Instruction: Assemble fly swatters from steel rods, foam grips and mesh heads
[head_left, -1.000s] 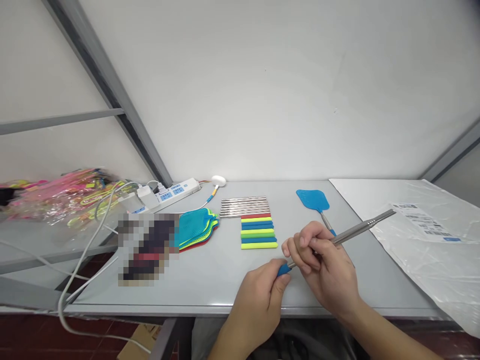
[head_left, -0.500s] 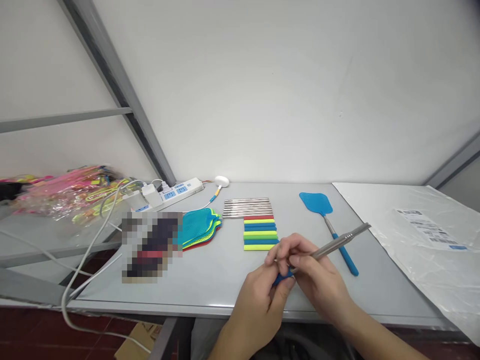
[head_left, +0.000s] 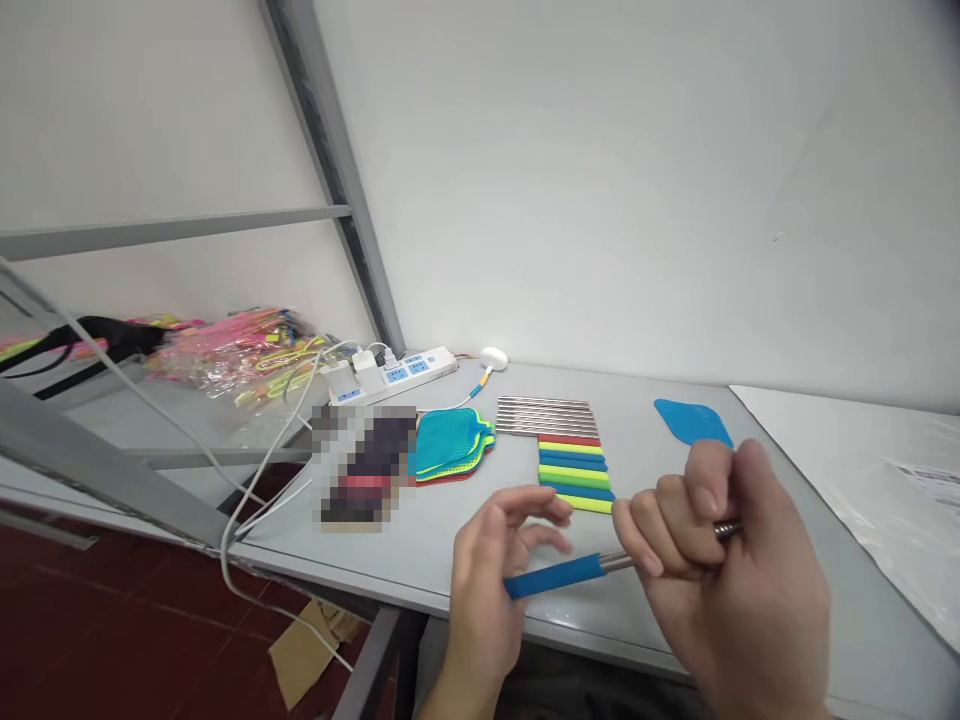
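Observation:
My right hand [head_left: 720, 560] is closed around a metal rod [head_left: 616, 561] whose near end wears a blue foam-like grip [head_left: 555, 577]. The rod slants, its tip showing past my thumb. My left hand [head_left: 499, 570] is open, fingers curved and apart, with its palm at the end of the blue grip; whether the palm presses on it I cannot tell. Behind the hands lie a row of coloured grip sleeves [head_left: 574, 475] and a row of metal rods [head_left: 546, 416]. A blue fly swatter [head_left: 691, 421] is partly hidden behind my right hand.
Teal, yellow and red swatter heads [head_left: 448, 442] are stacked at the left, beside a pixelated patch. A power strip [head_left: 405, 374] with white cables and a white oval device [head_left: 493, 358] stand at the back. White plastic sheeting [head_left: 840, 480] covers the right side. Bagged goods [head_left: 232, 355] lie far left.
My left hand has let go of the blue grip and opened. My right hand has closed in a fist around the rod and moved right. The view has turned left.

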